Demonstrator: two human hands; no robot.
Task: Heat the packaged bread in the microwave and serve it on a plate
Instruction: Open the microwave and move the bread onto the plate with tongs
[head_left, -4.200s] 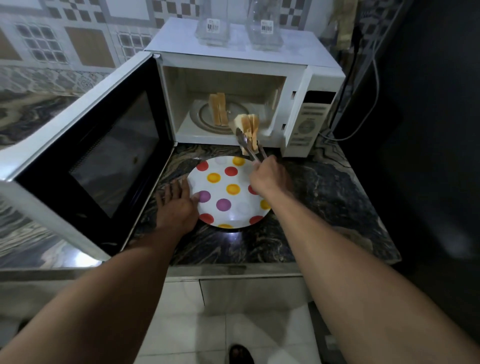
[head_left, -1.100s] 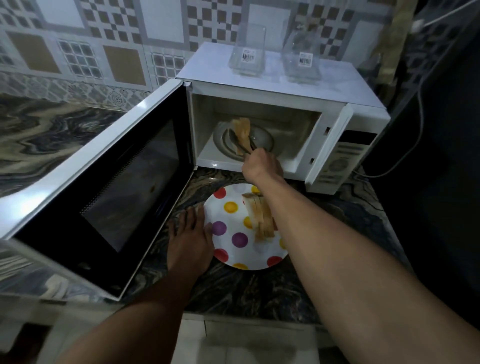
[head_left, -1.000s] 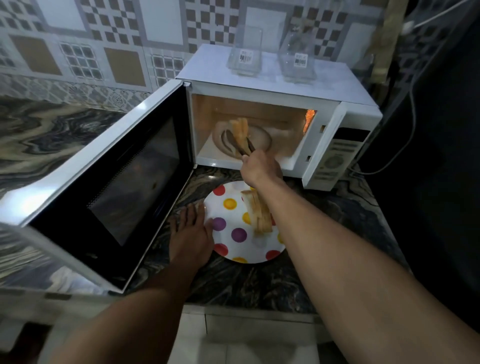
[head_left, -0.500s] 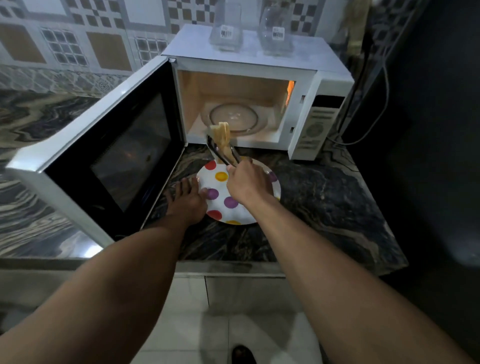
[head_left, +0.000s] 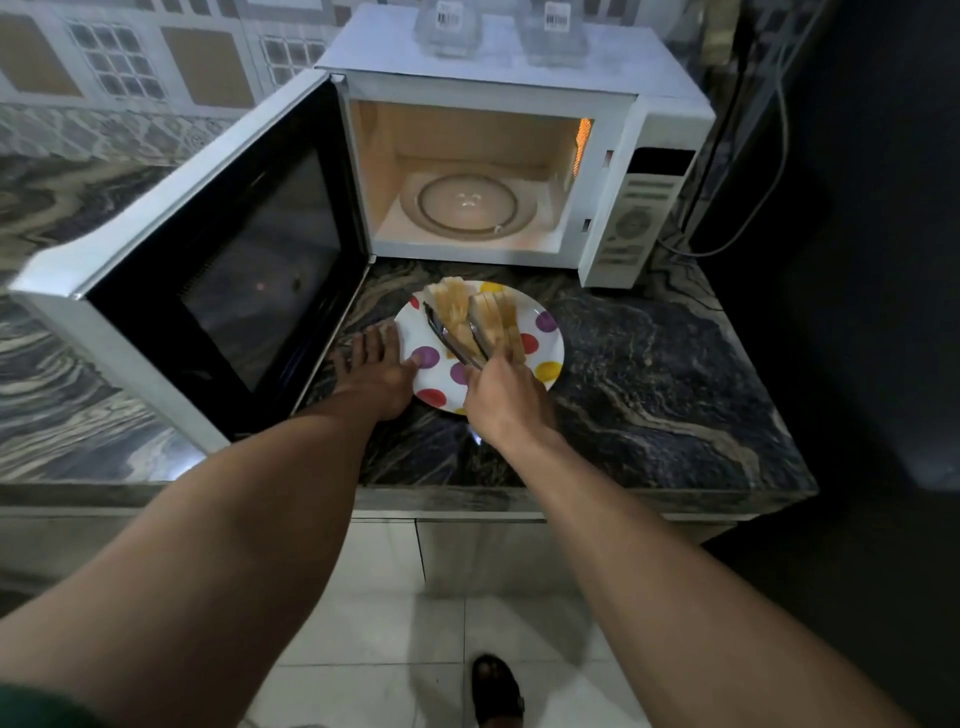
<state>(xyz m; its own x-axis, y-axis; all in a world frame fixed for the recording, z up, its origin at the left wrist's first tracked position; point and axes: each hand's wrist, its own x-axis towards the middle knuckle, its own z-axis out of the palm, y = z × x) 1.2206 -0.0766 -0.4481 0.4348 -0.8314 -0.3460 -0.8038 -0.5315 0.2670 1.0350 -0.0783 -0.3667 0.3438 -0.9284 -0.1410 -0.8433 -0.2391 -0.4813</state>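
A white plate with coloured dots (head_left: 545, 340) sits on the dark marble counter in front of the open white microwave (head_left: 498, 171). Two stacks of bread slices lie on it: one at the back left (head_left: 451, 306), one to its right (head_left: 498, 317). My right hand (head_left: 506, 400) grips metal tongs (head_left: 457, 343) whose tips sit around the left bread stack. My left hand (head_left: 376, 371) rests flat on the counter, fingers touching the plate's left rim. The microwave's glass turntable (head_left: 467, 205) is bare and the inside light is on.
The microwave door (head_left: 208, 260) swings far out to the left over the counter. Two clear containers (head_left: 501, 23) stand on top of the microwave. A cable (head_left: 748, 228) hangs at the right. The counter's front edge (head_left: 571, 499) runs below my hands.
The tongs carried the second bread stack out of the microwave and down onto the plate beside the first. The turntable now holds nothing. My left hand stayed at the plate's rim.
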